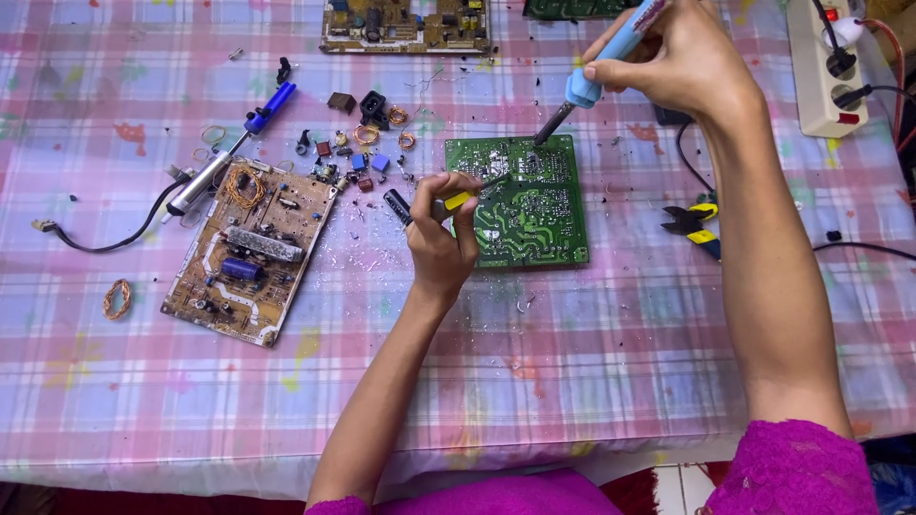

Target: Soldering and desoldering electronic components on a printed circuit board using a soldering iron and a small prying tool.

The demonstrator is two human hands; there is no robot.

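Observation:
A green circuit board (520,224) lies solder side up on the pink plaid tablecloth. My right hand (673,57) grips a blue soldering iron (592,81), its tip touching the board's upper edge. My left hand (439,234) holds a yellow-handled tool (463,198) with its metal end resting on the board's left part, just below the iron tip.
A brown circuit board (250,253) lies to the left, with a blue desoldering pump (229,148) above it. Loose components (358,143) are scattered between the boards. Yellow-handled cutters (695,227) lie right of the green board. A white power strip (822,72) sits at the far right. Another brown board (405,27) lies at the back.

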